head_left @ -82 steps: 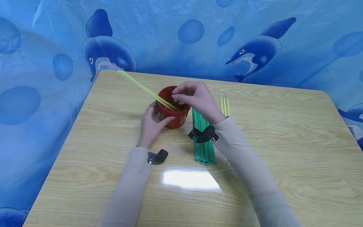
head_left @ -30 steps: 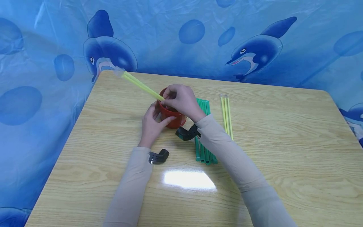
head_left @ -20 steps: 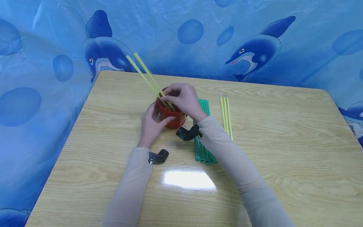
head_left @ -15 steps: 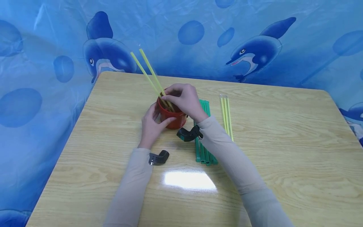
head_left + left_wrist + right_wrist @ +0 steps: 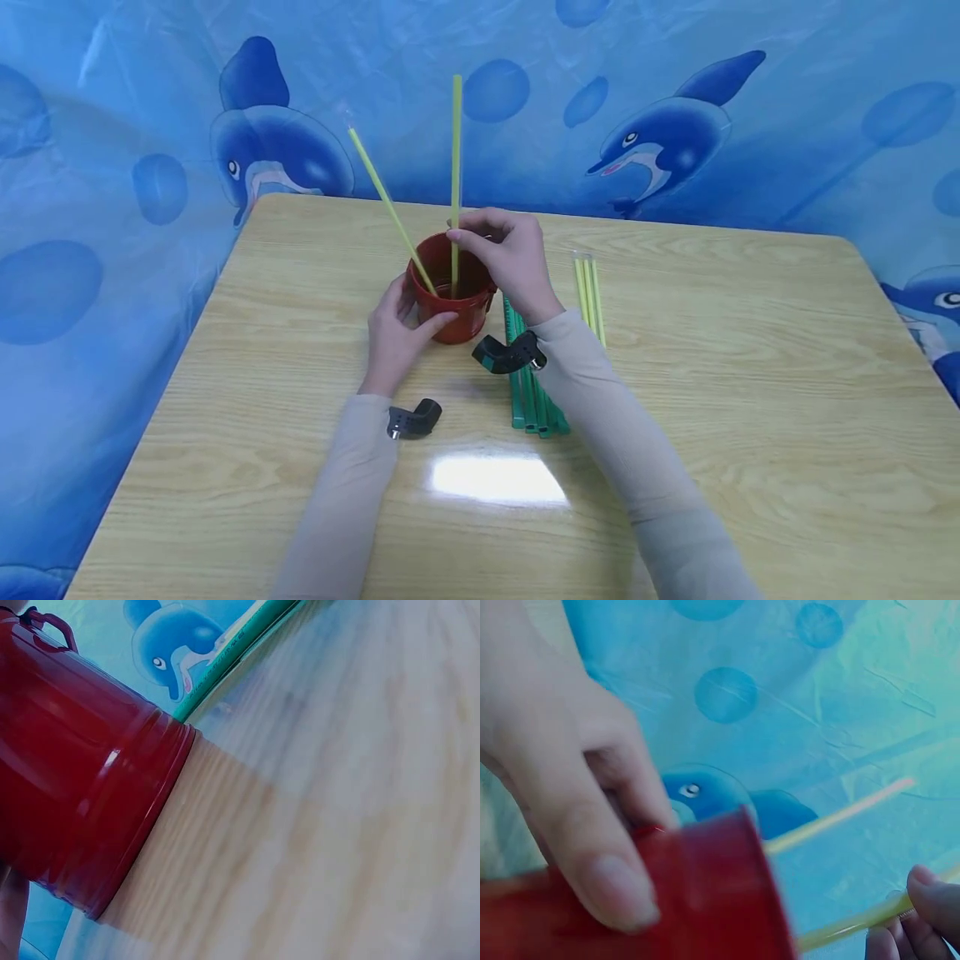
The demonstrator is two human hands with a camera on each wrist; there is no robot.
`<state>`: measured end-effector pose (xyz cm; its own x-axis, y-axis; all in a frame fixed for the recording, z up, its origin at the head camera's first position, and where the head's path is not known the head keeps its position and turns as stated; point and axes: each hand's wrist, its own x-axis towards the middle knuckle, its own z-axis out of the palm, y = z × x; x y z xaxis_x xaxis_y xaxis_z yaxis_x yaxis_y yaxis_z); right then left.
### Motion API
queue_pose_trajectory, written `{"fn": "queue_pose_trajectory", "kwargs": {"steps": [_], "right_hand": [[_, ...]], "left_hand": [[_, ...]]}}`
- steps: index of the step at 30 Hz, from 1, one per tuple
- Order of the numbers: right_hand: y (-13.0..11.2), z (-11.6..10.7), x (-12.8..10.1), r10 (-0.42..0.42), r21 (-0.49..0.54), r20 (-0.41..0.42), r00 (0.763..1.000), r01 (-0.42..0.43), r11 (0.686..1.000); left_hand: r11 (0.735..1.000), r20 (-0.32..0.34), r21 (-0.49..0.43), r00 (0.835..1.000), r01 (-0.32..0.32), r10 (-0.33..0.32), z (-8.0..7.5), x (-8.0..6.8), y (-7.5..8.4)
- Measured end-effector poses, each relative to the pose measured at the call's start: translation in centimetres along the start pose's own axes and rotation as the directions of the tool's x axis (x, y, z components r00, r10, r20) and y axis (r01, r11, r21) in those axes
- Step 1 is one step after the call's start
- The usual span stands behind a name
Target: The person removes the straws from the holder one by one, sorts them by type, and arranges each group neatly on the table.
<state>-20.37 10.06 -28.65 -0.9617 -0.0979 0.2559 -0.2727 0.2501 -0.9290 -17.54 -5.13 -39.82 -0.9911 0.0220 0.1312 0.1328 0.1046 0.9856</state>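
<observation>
In the head view my left hand (image 5: 393,337) grips the left side of a small red bucket (image 5: 463,318), thumb across its front. My right hand (image 5: 517,260) pinches one yellow drinking straw (image 5: 457,150) in a clear wrapper between thumb and fingers. That straw stands nearly upright, its lower end inside the bucket. A second wrapped yellow straw (image 5: 378,185) leans left out of the bucket, untouched by the right hand. In the right wrist view the left thumb lies on the bucket wall (image 5: 712,892), and the right fingertips close on the straw (image 5: 855,926).
Right of the bucket lie several long green sticks (image 5: 528,400) with small print, partly under the right wrist. Beyond them lie a few wrapped yellow straws (image 5: 588,292), partly covered by the right sleeve. The wooden table (image 5: 750,375) meets a blue dolphin-print sheet (image 5: 420,125) behind.
My right hand has drawn one straw away from the other, raising it from a left lean to nearly upright. The other straw still leans left. The left hand stays on the bucket.
</observation>
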Motion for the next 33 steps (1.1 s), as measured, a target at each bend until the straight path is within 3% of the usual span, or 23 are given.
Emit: {"fn": "queue_pose_trajectory", "kwargs": {"steps": [8,18,25,33], "right_hand": [[-1.4,-2.4,-0.8,-0.076,0.019,-0.123,0.990,0.078,0.997],[-3.1,-4.0,-1.0,-0.116,0.159,-0.179,0.977,0.145,0.977],[-3.8,-4.4,-1.1,-0.150,0.215,-0.197,0.969,0.192,0.958],[-4.3,-4.6,-1.2,-0.130,0.237,-0.176,0.976,0.170,0.957]], "left_hand": [[1.000,0.009,-0.002,1.000,-0.003,0.003,-0.1,-0.2,-0.1],[0.998,0.009,-0.008,0.998,-0.061,0.061,0.0,-0.4,-0.3],[1.000,0.015,0.004,1.000,-0.026,0.026,-0.3,-1.4,3.2],[1.000,0.015,0.008,1.000,-0.017,0.017,-0.4,-1.1,3.4]]}}
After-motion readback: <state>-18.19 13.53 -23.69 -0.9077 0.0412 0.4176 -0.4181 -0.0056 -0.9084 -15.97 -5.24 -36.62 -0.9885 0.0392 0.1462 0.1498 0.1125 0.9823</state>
